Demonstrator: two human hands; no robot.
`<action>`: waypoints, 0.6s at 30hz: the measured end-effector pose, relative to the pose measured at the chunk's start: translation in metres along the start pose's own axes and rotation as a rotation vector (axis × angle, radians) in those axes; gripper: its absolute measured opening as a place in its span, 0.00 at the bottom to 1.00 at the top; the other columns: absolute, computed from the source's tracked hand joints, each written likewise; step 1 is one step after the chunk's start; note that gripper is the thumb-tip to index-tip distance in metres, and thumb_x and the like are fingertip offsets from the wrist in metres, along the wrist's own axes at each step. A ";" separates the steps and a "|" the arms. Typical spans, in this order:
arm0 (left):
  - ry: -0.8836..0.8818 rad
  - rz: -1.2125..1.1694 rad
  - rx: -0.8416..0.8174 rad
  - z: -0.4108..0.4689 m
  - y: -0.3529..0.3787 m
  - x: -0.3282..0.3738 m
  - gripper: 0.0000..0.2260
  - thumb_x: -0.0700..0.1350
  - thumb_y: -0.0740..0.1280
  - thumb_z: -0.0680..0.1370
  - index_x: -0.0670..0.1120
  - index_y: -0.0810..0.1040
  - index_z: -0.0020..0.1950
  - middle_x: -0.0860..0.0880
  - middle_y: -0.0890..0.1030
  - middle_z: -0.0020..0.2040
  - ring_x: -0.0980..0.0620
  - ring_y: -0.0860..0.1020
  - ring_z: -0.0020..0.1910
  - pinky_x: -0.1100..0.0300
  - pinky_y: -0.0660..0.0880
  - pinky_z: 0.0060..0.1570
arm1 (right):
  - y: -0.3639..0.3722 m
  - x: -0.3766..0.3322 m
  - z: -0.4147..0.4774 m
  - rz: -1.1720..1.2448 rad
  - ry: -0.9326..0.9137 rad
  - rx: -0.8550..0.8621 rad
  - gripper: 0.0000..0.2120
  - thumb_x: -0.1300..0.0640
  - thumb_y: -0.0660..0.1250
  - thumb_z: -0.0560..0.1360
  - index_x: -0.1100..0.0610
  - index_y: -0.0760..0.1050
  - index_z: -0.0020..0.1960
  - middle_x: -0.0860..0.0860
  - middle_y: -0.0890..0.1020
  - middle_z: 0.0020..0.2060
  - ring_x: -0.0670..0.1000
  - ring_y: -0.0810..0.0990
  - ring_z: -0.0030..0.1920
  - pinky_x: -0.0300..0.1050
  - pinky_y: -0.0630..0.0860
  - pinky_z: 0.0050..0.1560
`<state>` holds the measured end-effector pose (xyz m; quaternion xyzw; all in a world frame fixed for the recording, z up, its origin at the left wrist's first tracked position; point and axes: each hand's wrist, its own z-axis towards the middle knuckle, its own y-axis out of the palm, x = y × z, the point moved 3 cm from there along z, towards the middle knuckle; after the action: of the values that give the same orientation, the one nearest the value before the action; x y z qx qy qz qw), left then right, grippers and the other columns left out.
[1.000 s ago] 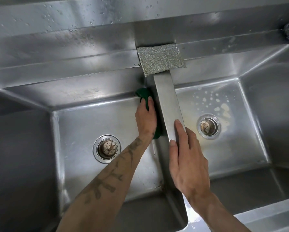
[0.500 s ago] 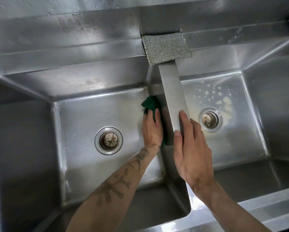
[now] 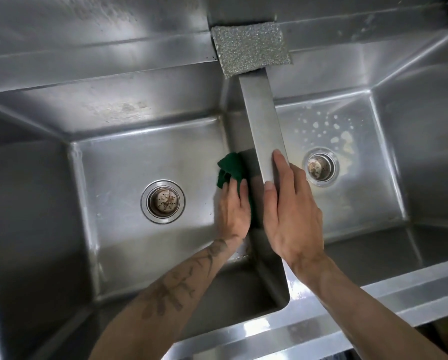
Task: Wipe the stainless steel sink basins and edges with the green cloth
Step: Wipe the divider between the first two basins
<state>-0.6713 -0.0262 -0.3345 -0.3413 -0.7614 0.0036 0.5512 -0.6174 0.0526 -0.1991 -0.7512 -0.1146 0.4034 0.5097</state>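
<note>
Cloth (image 3: 234, 167) pressed by left hand (image 3: 233, 211) against divider (image 3: 263, 131) wall inside left basin (image 3: 129, 172); grip flat, holding cloth. Right hand (image 3: 290, 214) rests open on divider top. Right basin (image 3: 347, 178) shows suds spots, likely unwiped; edges likely left.

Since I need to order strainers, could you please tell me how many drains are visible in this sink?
2. One drain sits in the floor of the left basin, the other drain in the floor of the right basin, beyond the right hand. No others show.
</note>
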 end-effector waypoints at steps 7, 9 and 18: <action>-0.011 -0.221 -0.062 -0.038 -0.006 0.014 0.07 0.46 0.60 0.88 0.44 0.75 0.56 0.51 0.79 0.47 0.58 0.75 0.44 0.61 0.72 0.48 | -0.001 -0.002 0.001 0.021 0.020 -0.030 0.27 0.44 0.48 0.83 0.45 0.57 0.81 0.47 0.69 0.72 0.53 0.74 0.67 0.61 0.80 0.56; -0.084 -0.186 -0.028 -0.029 0.001 0.006 0.10 0.48 0.60 0.88 0.42 0.75 0.57 0.47 0.81 0.48 0.56 0.76 0.43 0.53 0.74 0.49 | -0.002 -0.003 0.001 0.028 0.022 -0.029 0.28 0.42 0.47 0.82 0.45 0.57 0.81 0.48 0.69 0.73 0.53 0.74 0.68 0.61 0.79 0.57; 0.079 -0.392 -0.072 -0.064 -0.025 0.049 0.10 0.50 0.57 0.87 0.51 0.78 0.59 0.53 0.83 0.50 0.53 0.81 0.51 0.56 0.77 0.54 | -0.001 0.001 0.000 0.037 0.023 -0.024 0.24 0.48 0.50 0.85 0.44 0.58 0.81 0.47 0.69 0.72 0.54 0.74 0.67 0.61 0.78 0.58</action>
<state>-0.6377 -0.0431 -0.2588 -0.2057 -0.7906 -0.1444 0.5584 -0.6171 0.0534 -0.1990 -0.7638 -0.0998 0.4027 0.4944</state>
